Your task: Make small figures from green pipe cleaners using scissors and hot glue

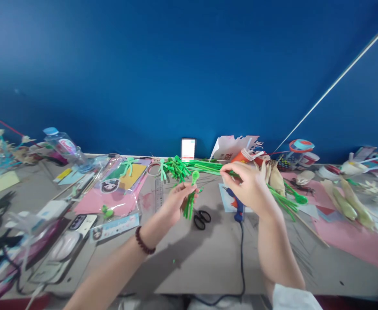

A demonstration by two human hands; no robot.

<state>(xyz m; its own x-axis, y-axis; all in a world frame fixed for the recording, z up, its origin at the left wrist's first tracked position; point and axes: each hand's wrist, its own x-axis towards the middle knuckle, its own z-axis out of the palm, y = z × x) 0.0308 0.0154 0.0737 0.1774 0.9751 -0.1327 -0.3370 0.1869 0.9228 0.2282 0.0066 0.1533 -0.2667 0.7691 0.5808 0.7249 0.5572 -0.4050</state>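
Note:
My left hand [179, 199] is closed round several green pipe cleaners [189, 209]. A fuzzy ball-shaped end [195, 175] sticks up above its thumb, and the stems hang below the fingers. My right hand [245, 183] is raised over the table with thumb and fingertips pinched together. Whatever is in the pinch, if anything, is too small to make out. Behind that hand lies a bundle of long green pipe cleaners [204, 166], partly hidden by it. Black-handled scissors [202, 219] lie between the hands, and a blue glue gun [238, 206] rests below my right hand.
A blue wall [189, 77] closes off the back, with a phone [188, 149] against it. Curled green pipe cleaners [176, 168] lie ahead. A plastic bottle [64, 146] and pink paper sheets [347, 232] flank the work area. The glue gun's cord [242, 258] runs towards the front edge.

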